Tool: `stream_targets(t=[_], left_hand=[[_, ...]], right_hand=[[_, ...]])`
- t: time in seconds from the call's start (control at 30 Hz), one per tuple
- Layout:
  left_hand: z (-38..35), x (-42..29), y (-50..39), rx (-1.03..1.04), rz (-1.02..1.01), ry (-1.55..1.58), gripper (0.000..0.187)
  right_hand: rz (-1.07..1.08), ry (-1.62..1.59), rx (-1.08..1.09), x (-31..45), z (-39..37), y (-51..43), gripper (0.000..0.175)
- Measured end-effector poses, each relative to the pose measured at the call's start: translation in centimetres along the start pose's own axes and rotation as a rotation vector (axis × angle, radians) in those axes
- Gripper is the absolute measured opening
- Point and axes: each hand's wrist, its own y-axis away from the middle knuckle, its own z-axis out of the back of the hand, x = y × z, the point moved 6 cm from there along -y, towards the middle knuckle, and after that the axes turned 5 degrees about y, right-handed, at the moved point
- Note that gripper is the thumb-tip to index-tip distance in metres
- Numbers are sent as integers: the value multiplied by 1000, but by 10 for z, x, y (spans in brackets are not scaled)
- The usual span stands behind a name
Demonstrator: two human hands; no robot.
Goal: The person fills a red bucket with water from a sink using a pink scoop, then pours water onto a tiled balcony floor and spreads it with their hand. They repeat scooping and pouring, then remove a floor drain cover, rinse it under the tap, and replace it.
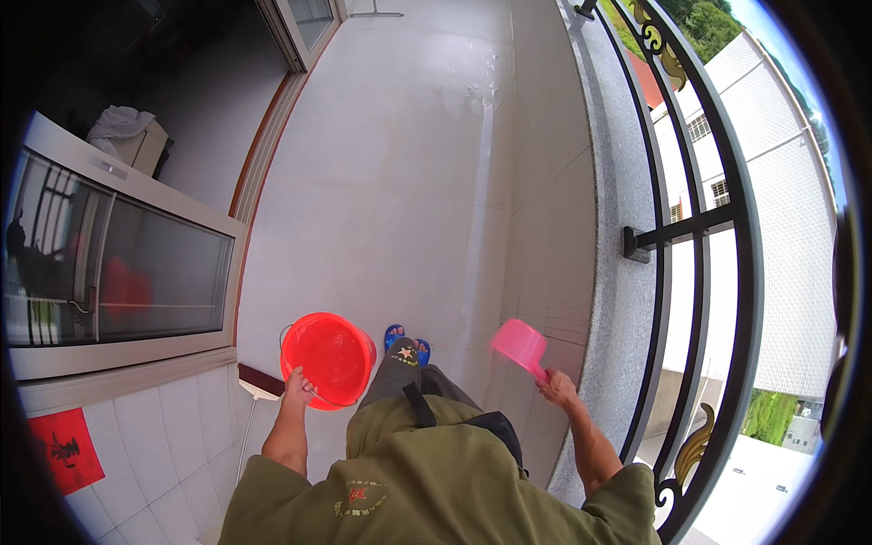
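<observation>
My left hand point(300, 387) grips the wire handle of a red plastic bucket point(368, 351), which is tilted so that I look into it. Clear water point(323, 361) appears to be inside. Out to the right, my right hand point(557, 388) is closed around the handle of a pink plastic dipper point(520, 344). The dipper is held over the floor beside the low tiled wall, and its rim is slightly blurred. Whether it holds water I cannot tell.
A sliding glass door point(136, 259) stands partly open on the left, with a raised track point(262, 146). Water glistens on the tiled floor point(381, 170) ahead. A black metal railing point(736, 204) tops the granite ledge point(616, 286) on the right. A squeegee or broom point(259, 383) leans near the bucket.
</observation>
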Motion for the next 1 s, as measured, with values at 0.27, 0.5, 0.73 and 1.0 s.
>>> stream_targets(t=[0.27,0.5,0.73,1.0], left_hand=[[-195,-54,-24,2,67,-81,26],[-330,-105,-61,109,62,-231,21],[-479,-200,-61,1,50,-148,24],[-633,-299,-55,-57,65,-30,26]], right_hand=[[28,46,-78,53,181,-165,39],[-191,61,185,48,266,-224,37],[-241,8,341,74,320,-318,32],[-69,82,255,149,458,-513,32]])
